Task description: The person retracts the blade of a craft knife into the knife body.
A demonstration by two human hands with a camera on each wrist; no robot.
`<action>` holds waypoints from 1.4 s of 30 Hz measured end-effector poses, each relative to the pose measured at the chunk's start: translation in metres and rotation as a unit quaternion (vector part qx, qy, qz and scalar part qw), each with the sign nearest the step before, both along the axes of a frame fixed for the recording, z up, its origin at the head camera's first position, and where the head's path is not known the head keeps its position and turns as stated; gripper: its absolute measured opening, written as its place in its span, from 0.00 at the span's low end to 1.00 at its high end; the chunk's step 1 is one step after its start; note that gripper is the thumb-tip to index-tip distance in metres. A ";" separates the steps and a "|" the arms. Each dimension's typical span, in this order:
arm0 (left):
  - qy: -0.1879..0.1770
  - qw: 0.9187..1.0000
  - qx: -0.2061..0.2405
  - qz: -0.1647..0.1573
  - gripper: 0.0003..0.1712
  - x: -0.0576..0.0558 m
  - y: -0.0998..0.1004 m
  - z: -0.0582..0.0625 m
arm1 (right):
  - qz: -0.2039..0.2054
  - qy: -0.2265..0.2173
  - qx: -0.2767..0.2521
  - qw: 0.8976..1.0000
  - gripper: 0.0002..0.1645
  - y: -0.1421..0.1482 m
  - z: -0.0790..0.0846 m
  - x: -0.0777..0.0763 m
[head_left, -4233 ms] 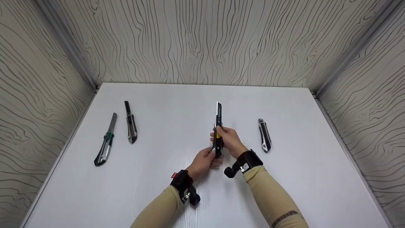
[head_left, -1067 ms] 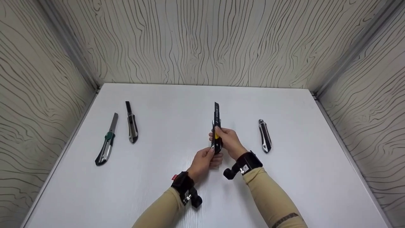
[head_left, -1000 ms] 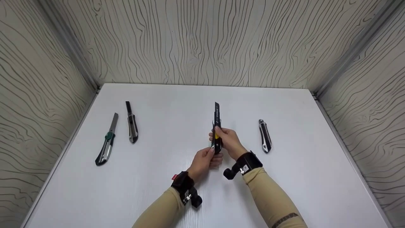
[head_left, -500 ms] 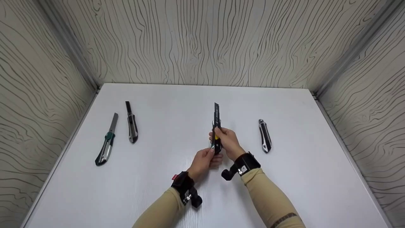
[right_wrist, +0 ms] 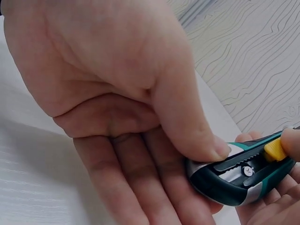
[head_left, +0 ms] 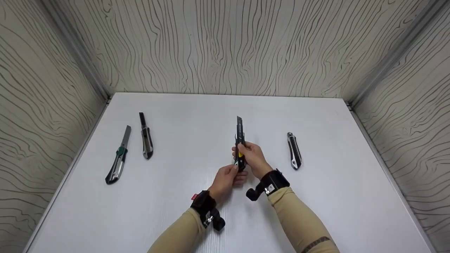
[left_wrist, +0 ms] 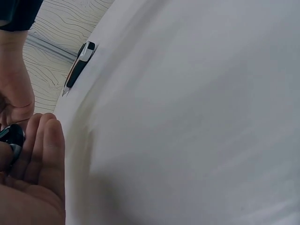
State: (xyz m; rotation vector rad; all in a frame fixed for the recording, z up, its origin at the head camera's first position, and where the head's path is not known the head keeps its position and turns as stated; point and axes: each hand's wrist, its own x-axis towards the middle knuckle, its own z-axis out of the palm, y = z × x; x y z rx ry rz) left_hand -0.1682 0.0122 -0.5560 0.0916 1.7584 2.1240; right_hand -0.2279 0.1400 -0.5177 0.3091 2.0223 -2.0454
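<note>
A green-and-black utility knife [head_left: 240, 137] with a yellow slider [right_wrist: 274, 151] is held above the table, its dark blade pointing away from me. My right hand [head_left: 256, 158] grips the handle from the right, thumb on the slider and fingers behind it. At the butt end, my left hand [head_left: 224, 180] pinches the handle under its thumb [right_wrist: 206, 145]. The left hand's other fingers extend below the handle in the right wrist view. In the left wrist view, only the handle's butt [left_wrist: 13, 136] shows between the hands.
On the white table [head_left: 190, 140], a green-collared utility knife [head_left: 119, 158] and a grey one [head_left: 146, 140] lie at left, blades out. Another utility knife [head_left: 294, 151] lies at right, no blade showing in the head view. Patterned panels [head_left: 225, 49] enclose the back and sides.
My right thumb has slid back toward the butt with the yellow slider, and less blade sticks out. The left hand stays at the butt. The knives on the table have not moved.
</note>
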 end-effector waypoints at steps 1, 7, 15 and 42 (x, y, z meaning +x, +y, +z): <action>0.001 1.000 0.000 0.000 0.22 0.000 0.000 0.000 | 0.001 0.001 -0.001 1.000 0.21 0.000 0.000 0.000; 0.000 1.000 -0.002 0.002 0.22 0.000 0.000 -0.002 | 0.006 0.006 -0.006 1.000 0.22 -0.001 0.001 0.001; 0.003 1.000 -0.008 0.004 0.23 -0.001 -0.001 -0.003 | 0.012 0.006 -0.010 1.000 0.22 0.000 0.002 0.002; 0.001 1.000 -0.002 0.014 0.22 0.000 -0.001 0.000 | 0.027 0.002 -0.015 1.000 0.24 0.000 0.002 0.002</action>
